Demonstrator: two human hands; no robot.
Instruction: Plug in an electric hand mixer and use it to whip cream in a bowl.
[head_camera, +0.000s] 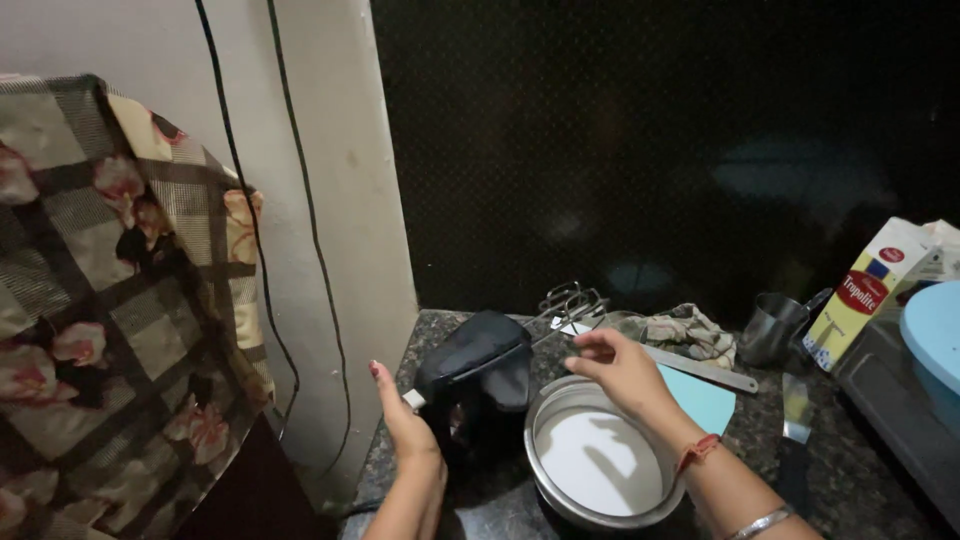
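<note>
Left hand (405, 415) wrapped around black hand mixer (478, 365) on dark bench (860, 470). Right hand (620, 365) pinching metal beaters (572, 300) above steel bowl (600, 460) of white stuff. Far right, tall yellow-and-white carton (865, 295) with red oval label, beside steel cup (772, 328).

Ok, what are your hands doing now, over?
Left hand gripping black hand mixer. Right hand at beaters, grip unclear. Steel bowl of white liquid right below. Nothing blocking.
</note>
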